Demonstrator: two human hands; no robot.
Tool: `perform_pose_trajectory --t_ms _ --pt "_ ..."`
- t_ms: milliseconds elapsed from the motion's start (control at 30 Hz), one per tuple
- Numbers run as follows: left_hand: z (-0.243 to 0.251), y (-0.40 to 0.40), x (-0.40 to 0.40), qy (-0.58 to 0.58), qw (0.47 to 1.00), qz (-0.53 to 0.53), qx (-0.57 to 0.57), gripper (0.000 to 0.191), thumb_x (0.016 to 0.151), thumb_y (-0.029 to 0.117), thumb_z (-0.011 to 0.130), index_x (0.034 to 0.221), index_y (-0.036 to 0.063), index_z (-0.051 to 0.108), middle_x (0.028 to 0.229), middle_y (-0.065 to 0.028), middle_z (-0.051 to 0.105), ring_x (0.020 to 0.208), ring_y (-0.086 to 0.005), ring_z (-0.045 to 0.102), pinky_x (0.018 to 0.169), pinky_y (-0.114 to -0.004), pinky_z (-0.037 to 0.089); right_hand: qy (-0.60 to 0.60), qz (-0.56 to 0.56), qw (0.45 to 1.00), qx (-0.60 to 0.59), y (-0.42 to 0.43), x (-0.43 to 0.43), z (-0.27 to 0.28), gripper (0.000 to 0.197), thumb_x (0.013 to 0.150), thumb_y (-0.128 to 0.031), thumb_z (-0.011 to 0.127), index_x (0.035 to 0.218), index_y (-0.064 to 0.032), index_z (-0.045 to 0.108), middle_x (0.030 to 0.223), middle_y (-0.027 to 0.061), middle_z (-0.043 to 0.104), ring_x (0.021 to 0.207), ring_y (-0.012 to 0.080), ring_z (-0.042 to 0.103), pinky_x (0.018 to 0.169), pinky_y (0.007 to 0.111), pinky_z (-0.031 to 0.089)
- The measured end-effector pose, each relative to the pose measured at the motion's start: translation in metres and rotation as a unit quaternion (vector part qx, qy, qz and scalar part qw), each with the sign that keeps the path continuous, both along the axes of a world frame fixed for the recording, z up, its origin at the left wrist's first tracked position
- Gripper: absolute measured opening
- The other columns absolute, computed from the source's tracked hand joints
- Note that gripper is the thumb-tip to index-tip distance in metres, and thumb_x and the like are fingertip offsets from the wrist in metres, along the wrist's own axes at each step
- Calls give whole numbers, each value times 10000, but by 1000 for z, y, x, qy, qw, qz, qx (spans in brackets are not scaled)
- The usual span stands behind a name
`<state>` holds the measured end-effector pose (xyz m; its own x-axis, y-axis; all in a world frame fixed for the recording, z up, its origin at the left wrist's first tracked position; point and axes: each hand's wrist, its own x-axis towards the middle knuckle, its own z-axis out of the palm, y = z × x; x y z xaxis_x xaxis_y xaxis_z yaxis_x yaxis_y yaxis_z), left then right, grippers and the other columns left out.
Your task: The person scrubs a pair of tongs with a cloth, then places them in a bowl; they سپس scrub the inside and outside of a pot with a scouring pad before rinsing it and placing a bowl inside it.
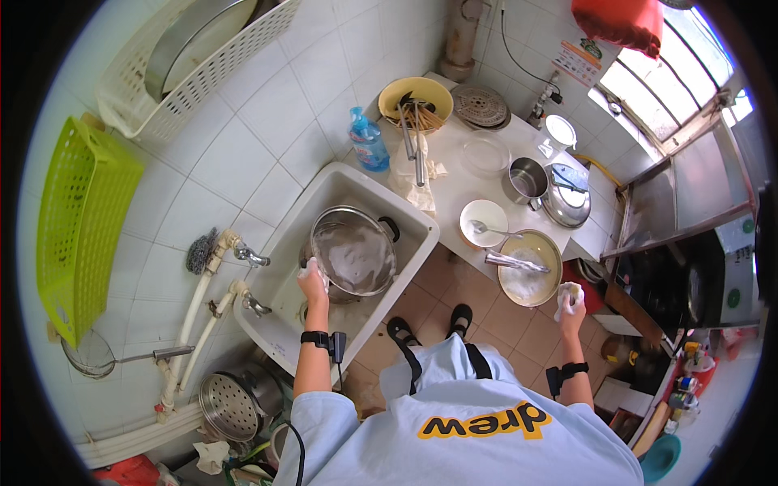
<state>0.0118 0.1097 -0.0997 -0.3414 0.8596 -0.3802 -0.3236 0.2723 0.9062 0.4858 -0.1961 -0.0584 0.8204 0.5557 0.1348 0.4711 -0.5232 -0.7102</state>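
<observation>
My left hand grips a dark side handle of a steel pot that holds cloudy, sudsy water inside the grey utility sink. Suds cover some of the fingers. To the right, my right hand is closed on a foamy sponge or cloth, just beside a cream-coloured basin of suds at the counter's edge. A utensil with a shiny handle lies across that basin. Beside it, a white bowl has a metal spoon in it. The spoon's handle reaches over the basin's rim.
A blue soap bottle stands behind the sink. On the counter are a yellow bowl of utensils, a small steel pot, a steel lid and perforated steamer plates. Two taps project from the tiled wall at left.
</observation>
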Motion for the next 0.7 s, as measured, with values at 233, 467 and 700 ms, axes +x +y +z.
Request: perform_pose_trajectory --t_ms 233,467,700 --pt "-5 6 17 198 976 -84 32 296 795 206 564 565 47 465 496 7 444 424 -104 394 413 -298 303 11 -29 999 -24 -21 10 -19 228 799 -141 531 1019 -78 537 847 112 614 762 242 602 687 315 457" --pt "15 0 4 381 919 -85 51 351 789 254 589 634 -52 509 529 -91 498 498 -172 440 517 -350 369 14 -26 999 -25 -22 11 -21 236 794 -141 535 1022 -83 541 776 120 606 686 260 594 635 334 459" --pt "52 -9 -9 500 854 -140 40 322 690 248 683 664 -25 514 601 -92 547 553 -193 499 569 -338 413 -16 3 1000 -20 -8 14 -29 246 798 -153 532 1032 -80 535 769 136 606 689 289 596 624 350 458"
